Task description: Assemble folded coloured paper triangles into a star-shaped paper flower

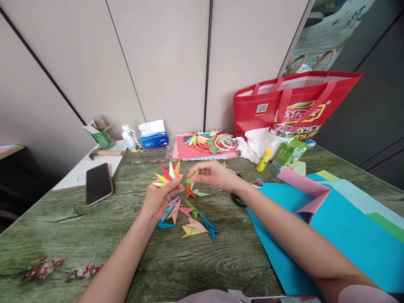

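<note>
My left hand [160,195] is closed on a fan of joined folded paper points [169,173] in yellow, red, pale green and orange. Just to its right, my right hand [213,174] pinches a light green folded paper piece [192,179], close to the fan's orange end. Below both hands, several loose folded pieces lie on the table: an orange one [190,191], a blue one [211,228], a yellow one [192,231] and a green one [194,209], with pink and peach ones among them. My left hand partly hides some of these.
Blue paper sheets [341,244] with a pink folded strip [304,185] cover the right side. Black-handled scissors [237,200] lie partly under my right forearm. Behind stand a glue stick [264,160], a red bag [268,105], finished paper stars [197,139] and a tissue pack [154,139]. Leftward are a phone [99,184] and hammer [107,153].
</note>
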`<state>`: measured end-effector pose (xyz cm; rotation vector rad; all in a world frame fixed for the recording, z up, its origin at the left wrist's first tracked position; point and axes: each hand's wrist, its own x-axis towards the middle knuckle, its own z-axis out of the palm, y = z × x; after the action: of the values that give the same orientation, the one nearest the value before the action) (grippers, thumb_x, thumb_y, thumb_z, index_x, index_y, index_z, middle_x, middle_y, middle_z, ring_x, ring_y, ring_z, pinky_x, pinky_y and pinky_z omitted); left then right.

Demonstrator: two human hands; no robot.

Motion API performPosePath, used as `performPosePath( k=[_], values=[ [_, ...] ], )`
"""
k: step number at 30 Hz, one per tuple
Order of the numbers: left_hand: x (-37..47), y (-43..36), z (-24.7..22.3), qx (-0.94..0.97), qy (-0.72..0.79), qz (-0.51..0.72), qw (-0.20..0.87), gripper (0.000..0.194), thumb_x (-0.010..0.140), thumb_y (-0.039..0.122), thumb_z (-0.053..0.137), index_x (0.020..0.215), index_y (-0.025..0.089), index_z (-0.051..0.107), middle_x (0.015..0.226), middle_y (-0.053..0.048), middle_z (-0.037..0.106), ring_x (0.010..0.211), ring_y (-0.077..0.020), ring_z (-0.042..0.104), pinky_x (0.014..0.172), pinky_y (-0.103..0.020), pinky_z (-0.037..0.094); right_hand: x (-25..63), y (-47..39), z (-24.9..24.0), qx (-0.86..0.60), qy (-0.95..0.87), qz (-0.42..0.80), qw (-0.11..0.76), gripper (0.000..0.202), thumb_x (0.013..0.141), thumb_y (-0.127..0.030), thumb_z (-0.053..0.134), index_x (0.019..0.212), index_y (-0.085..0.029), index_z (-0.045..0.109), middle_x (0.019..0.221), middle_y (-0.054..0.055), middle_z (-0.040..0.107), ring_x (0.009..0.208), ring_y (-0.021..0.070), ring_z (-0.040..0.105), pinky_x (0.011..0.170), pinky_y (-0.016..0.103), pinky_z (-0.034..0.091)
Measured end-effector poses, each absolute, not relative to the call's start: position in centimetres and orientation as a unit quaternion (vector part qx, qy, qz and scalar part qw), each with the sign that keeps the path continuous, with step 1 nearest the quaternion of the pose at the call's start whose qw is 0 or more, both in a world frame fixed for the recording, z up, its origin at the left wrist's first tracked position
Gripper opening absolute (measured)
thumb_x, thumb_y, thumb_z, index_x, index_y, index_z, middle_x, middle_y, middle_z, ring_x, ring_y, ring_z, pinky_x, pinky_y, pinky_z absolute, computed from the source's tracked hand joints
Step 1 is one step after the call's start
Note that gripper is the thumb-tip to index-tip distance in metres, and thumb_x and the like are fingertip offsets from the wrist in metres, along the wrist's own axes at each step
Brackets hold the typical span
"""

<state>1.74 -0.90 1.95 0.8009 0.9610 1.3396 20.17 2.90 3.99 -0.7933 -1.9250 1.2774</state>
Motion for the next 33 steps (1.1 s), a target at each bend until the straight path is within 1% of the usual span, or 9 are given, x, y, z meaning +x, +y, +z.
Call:
performPosePath(
  k=[6, 9, 12, 15, 18, 21, 25, 28, 33],
  values=[
    [2.0, -1.0, 2.1, 0.338, 0.419, 0.577, 0.614, 0.019, 0.051, 0.017, 0.079, 0.064, 0.009, 0.066, 0.059, -0.003, 0.066, 0.051, -0.0120, 0.061, 0.057, -0.025, 0.055, 19.8, 3.2, 3.3, -0.330, -0.638, 0.551, 0.426, 0.032, 0.062, -0.020, 0.070, 0.089, -0.015, 0.055, 0.081, 0.001, 0.065, 0.067, 0.0082, 0.058, 0.066, 0.023, 0.047],
    [1.9, -0.9, 2.1, 0.339, 0.424, 0.578, 0.609, 0.018, 0.052, 0.016, 0.078, 0.064, 0.009, 0.066, 0.059, -0.003, 0.066, 0.052, -0.0127, 0.062, 0.060, -0.026, 0.055, 19.7, 3.4, 2.9, -0.360, -0.619, 0.544, 0.437, 0.028, 0.062, -0.027, 0.071, 0.082, -0.015, 0.057, 0.067, -0.001, 0.063, 0.058, 0.0079, 0.057, 0.060, 0.023, 0.048],
    [1.7, -0.8, 2.2, 0.335, 0.425, 0.581, 0.608, 0.018, 0.052, 0.016, 0.078, 0.064, 0.008, 0.067, 0.058, -0.004, 0.066, 0.052, -0.0129, 0.062, 0.059, -0.026, 0.055, 19.6, 3.4, 2.7, -0.381, -0.616, 0.543, 0.425, 0.024, 0.065, -0.033, 0.068, 0.076, -0.015, 0.057, 0.062, -0.002, 0.060, 0.054, 0.0089, 0.057, 0.054, 0.023, 0.050],
    [1.5, -0.6, 2.4, 0.325, 0.423, 0.592, 0.604, 0.020, 0.051, 0.015, 0.078, 0.065, 0.008, 0.068, 0.060, -0.005, 0.067, 0.051, -0.0123, 0.060, 0.056, -0.026, 0.054, 19.3, 3.2, 2.5, -0.371, -0.647, 0.547, 0.380, 0.020, 0.075, -0.035, 0.057, 0.083, -0.017, 0.055, 0.068, -0.001, 0.060, 0.054, 0.0106, 0.058, 0.046, 0.022, 0.048],
    [1.2, -0.5, 2.5, 0.316, 0.420, 0.606, 0.598, 0.021, 0.051, 0.014, 0.078, 0.068, 0.008, 0.069, 0.063, -0.005, 0.068, 0.051, -0.0115, 0.059, 0.054, -0.025, 0.054, 19.0, 2.7, 2.5, -0.349, -0.737, 0.486, 0.314, 0.019, 0.083, -0.030, 0.047, 0.097, -0.018, 0.051, 0.068, -0.001, 0.061, 0.049, 0.0097, 0.056, 0.043, 0.021, 0.044],
    [1.0, -0.4, 2.6, 0.321, 0.416, 0.603, 0.600, 0.022, 0.052, 0.015, 0.078, 0.071, 0.008, 0.070, 0.063, -0.005, 0.068, 0.051, -0.0113, 0.059, 0.053, -0.024, 0.054, 18.8, 1.9, 2.7, -0.340, -0.829, 0.374, 0.242, 0.024, 0.084, -0.025, 0.047, 0.108, -0.018, 0.048, 0.067, -0.002, 0.061, 0.052, 0.0103, 0.056, 0.053, 0.023, 0.043],
    [1.0, -0.5, 2.6, 0.338, 0.411, 0.594, 0.604, 0.020, 0.054, 0.016, 0.077, 0.071, 0.007, 0.070, 0.059, -0.004, 0.065, 0.050, -0.0101, 0.057, 0.052, -0.023, 0.053, 18.4, 0.8, 3.2, -0.379, -0.901, 0.158, 0.141, 0.031, 0.079, -0.024, 0.057, 0.109, -0.017, 0.051, 0.085, 0.006, 0.063, 0.079, 0.0198, 0.057, 0.063, 0.028, 0.039],
    [1.0, -0.6, 2.4, 0.344, 0.407, 0.589, 0.607, 0.020, 0.056, 0.016, 0.076, 0.073, 0.007, 0.070, 0.055, -0.002, 0.063, 0.049, -0.0092, 0.055, 0.051, -0.022, 0.053, 17.7, 0.2, 3.3, -0.375, -0.920, 0.039, 0.110, 0.022, 0.078, -0.023, 0.058, 0.099, -0.016, 0.058, 0.093, 0.011, 0.062, 0.093, 0.0271, 0.050, 0.065, 0.031, 0.038],
    [1.0, -0.5, 2.2, 0.351, 0.406, 0.584, 0.610, 0.020, 0.058, 0.017, 0.075, 0.074, 0.007, 0.070, 0.052, -0.003, 0.062, 0.047, -0.0084, 0.055, 0.050, -0.018, 0.051, 16.5, -0.1, 1.7, -0.251, -0.957, 0.060, 0.133, 0.017, 0.085, -0.018, 0.047, 0.093, -0.019, 0.061, 0.094, 0.005, 0.062, 0.090, 0.0203, 0.050, 0.077, 0.033, 0.036]
  ],
)
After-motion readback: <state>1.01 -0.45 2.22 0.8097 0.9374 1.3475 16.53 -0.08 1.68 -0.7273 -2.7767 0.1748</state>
